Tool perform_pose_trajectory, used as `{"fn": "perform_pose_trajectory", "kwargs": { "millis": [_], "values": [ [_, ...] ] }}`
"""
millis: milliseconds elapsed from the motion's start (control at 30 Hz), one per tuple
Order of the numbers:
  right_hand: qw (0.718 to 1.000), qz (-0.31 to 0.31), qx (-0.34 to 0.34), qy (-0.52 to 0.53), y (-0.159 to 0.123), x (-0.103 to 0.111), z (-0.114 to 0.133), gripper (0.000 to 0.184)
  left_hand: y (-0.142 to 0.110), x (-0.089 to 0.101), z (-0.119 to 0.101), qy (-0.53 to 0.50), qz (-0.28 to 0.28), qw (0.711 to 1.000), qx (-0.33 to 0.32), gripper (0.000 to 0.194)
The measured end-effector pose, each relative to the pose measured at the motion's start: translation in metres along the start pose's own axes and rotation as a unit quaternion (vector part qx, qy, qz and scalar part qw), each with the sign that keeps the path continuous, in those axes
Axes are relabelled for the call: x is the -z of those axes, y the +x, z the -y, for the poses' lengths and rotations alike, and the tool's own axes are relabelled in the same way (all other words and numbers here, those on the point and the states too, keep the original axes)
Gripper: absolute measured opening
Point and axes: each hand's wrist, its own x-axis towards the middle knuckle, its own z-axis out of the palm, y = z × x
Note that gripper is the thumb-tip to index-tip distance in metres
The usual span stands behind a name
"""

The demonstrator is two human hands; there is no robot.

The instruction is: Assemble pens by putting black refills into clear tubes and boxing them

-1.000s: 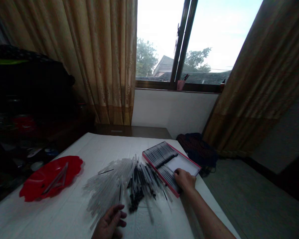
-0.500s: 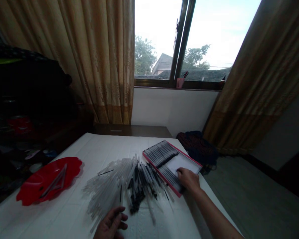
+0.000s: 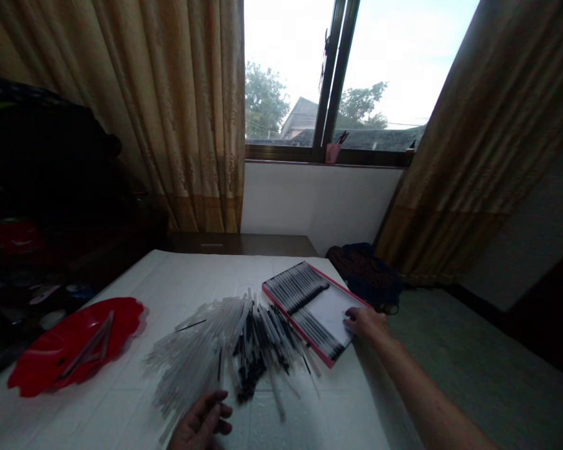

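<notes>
Loose clear-and-black pens (image 3: 244,356) heaped on a white table (image 3: 192,275);
left hand (image 3: 199,422) half-curled at the heap's near edge, any hold unclear; right hand (image 3: 366,325) lies open, fingertips resting on the pink-rimmed pen box (image 3: 323,319), not clamped.

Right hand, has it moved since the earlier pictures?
Yes, the right hand has shifted rightward along the pink-rimmed tray, toward the tray's right corner.

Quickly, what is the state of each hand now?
Left hand: half closed by the clear tubes; cannot tell if it holds one.
Right hand: open, holding nothing, fingers on the pink-edged box.
</notes>
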Motion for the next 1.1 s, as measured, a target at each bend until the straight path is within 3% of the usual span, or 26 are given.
{"fn": "perform_pose_trajectory", "kwargs": {
  "millis": [200,333,400,500,667,933,1100],
  "values": [
    [0.999,-0.005,0.045,-0.002,-0.011,0.009,0.024,0.018,0.006,-0.001,0.012,0.004,-0.036,0.999,-0.026,0.064],
    [0.993,-0.035,0.094,0.057,-0.042,0.012,0.056,0.027,0.006,0.0,0.015,0.003,-0.029,0.999,-0.036,0.061],
    [0.983,-0.038,0.147,0.107,-0.07,0.001,0.08,0.027,0.004,-0.001,0.013,0.001,-0.027,0.999,-0.038,0.06],
    [0.93,-0.091,0.26,0.243,-0.117,-0.029,0.118,0.021,-0.001,-0.004,0.008,0.001,-0.026,0.999,-0.042,0.058],
    [0.901,-0.211,0.314,0.21,-0.162,-0.069,0.162,0.012,-0.014,-0.012,-0.002,-0.022,-0.048,0.996,-0.072,0.054],
    [0.876,-0.283,0.338,0.197,-0.165,-0.078,0.167,0.022,-0.029,-0.011,-0.017,-0.096,0.002,0.993,-0.061,0.052],
    [0.871,-0.297,0.322,0.223,-0.168,-0.079,0.164,0.017,-0.02,-0.01,-0.009,-0.079,0.006,0.995,-0.064,0.05]
  ]
}}
